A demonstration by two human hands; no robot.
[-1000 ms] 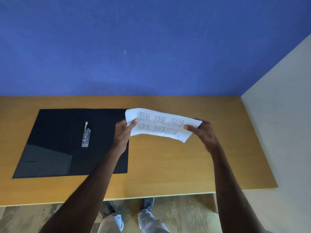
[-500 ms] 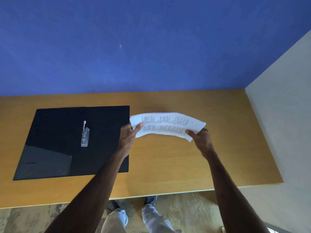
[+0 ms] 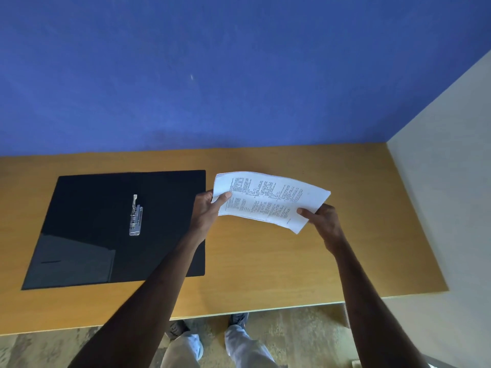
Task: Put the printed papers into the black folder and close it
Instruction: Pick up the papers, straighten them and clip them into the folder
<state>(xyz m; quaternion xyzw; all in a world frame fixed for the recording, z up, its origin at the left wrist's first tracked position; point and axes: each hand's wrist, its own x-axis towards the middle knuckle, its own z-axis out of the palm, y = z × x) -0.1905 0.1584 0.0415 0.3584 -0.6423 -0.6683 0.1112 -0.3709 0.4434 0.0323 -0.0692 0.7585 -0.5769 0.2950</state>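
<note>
Papers held in both my hands above the table, just right of the open folder.

The papers (image 3: pixel 268 201) are a thin, light, floppy sheaf; they bow between my two grips and would likely sag or fan apart if held at one corner only, so I judge the short edges the best places to hold. My left hand (image 3: pixel 206 212) pinches the edge nearest the folder (image 3: pixel 87 229), thumb on the printed face, the other fingers hidden beneath. My right hand (image 3: pixel 325 221) pinches the far edge in the same way, fingers closed narrowly on the sheaf. The folder lies flat and open on the table (image 3: pixel 265 274), its metal clip (image 3: pixel 135 215) bare at the middle; no sheet is inside it yet.
</note>
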